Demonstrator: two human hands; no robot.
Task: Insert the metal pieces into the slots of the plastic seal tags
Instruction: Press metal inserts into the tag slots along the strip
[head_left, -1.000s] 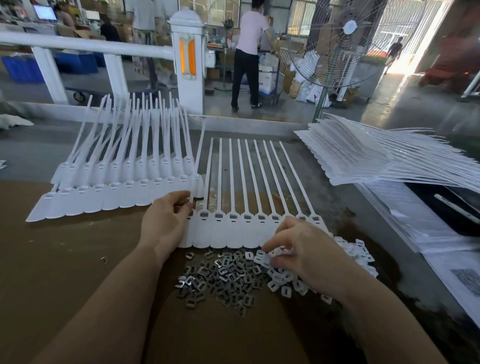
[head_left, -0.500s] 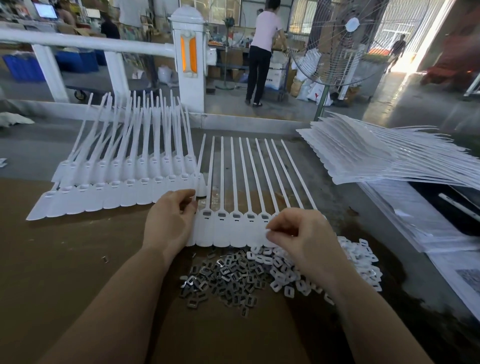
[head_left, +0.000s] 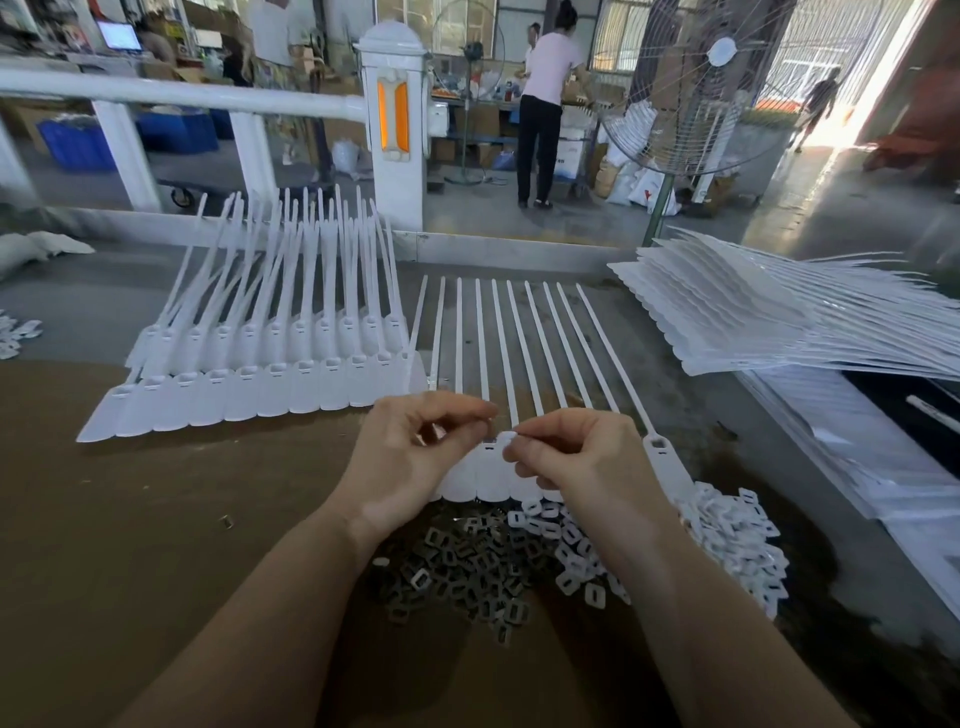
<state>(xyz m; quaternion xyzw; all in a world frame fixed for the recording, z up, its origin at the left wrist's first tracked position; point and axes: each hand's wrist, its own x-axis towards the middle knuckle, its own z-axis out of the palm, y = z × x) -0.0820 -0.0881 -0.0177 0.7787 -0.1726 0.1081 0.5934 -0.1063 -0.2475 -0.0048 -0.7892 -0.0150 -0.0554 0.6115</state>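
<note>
Nearest, two bare forearms reach over a brown surface (head_left: 130, 519). Between them lie two loose heaps, too many pieces to count: grey metal pieces (head_left: 457, 571) on the left, small white clips (head_left: 727, 540) on the right, the heaps touching in the middle. One stray metal bit (head_left: 226, 521) lies apart to the left.

Just beyond the heaps, both hands work over one strip of tags (head_left: 670, 467), which lies flat with its flags toward the person. The left hand (head_left: 410, 457) has its fingers curled and thumb meeting forefinger at a tag head; what it pinches is hidden. The right hand (head_left: 571, 457) pinches with thumb and forefinger at the next head, apparently on a small white piece, though it is too small to be sure. Nine tails (head_left: 524, 353) run away from the hands; one open slot (head_left: 658, 443) shows at the right end.

To the left, well apart from the hands, lie two overlapped rows of tags (head_left: 249, 400), roughly eleven in each. At far right sits one tall stack (head_left: 753, 317) of strips.

Beyond the surface stand one white rail (head_left: 171, 93), one post (head_left: 395, 130) with two orange reflectors, one fan (head_left: 691, 93), and several people.
</note>
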